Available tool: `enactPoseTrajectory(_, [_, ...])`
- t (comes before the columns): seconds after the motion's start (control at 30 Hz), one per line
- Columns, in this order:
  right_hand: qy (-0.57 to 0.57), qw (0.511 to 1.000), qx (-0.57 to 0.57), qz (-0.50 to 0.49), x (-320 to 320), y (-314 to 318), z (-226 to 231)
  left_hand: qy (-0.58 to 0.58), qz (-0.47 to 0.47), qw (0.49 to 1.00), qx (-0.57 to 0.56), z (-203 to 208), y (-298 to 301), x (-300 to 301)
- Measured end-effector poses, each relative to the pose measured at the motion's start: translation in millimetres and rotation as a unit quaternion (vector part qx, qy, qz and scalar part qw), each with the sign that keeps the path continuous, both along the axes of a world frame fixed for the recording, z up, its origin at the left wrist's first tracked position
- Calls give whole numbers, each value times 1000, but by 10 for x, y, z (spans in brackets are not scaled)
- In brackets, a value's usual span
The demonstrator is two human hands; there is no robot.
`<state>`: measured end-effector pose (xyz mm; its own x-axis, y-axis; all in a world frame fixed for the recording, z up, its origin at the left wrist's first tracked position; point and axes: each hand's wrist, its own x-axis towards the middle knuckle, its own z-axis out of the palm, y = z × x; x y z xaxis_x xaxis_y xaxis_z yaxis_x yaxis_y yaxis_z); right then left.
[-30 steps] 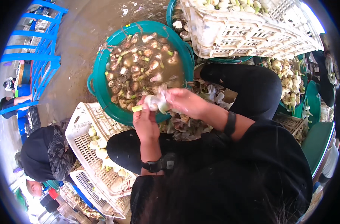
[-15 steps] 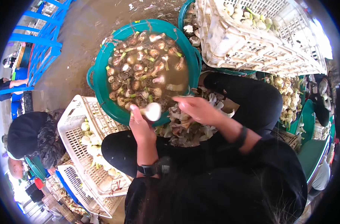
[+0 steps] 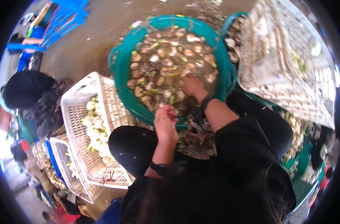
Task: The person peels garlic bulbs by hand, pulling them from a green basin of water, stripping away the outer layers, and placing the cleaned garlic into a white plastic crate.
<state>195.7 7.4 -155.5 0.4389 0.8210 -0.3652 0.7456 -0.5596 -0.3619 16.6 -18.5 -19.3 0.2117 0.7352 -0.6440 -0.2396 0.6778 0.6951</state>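
Observation:
A green tub (image 3: 122,74) of muddy water holds many brown, dirty garlic bulbs (image 3: 169,62) with short stems. My right hand (image 3: 193,86) reaches down into the tub among the bulbs at its near right. Its fingertips are hidden there, so a grip cannot be made out. My left hand (image 3: 166,121) is curled closed over the tub's near rim. What its fingers hold, if anything, does not show clearly. Between my knees lies a heap of peeled garlic skins (image 3: 198,139).
At my left stands a white plastic crate (image 3: 73,100) with clean white garlic bulbs (image 3: 99,130). Another white crate (image 3: 252,67) rises at the right, beside more garlic. A person in a dark hat (image 3: 28,89) is at the far left, near a blue rack (image 3: 67,22).
The clean white garlic bulb is gone from my left hand, whose fingers are now curled. My right hand has moved forward into the tub. The view has shifted, too.

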Motion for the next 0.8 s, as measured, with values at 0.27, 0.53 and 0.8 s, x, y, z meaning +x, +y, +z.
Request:
enactPoseTrajectory(0.27, [399, 846, 324, -141, -788, -509, 1006, -134, -55, 979, -143, 82, -89, 90])
enactPoseTrajectory(0.53, [102, 962, 194, 164, -604, -1205, 1752, 67, -215, 960, 167, 148, -213, 45])
enactPoseTrajectory(0.8, [441, 874, 104, -179, -618, -1207, 1562, 57, -255, 939, 224, 72, -196, -5])
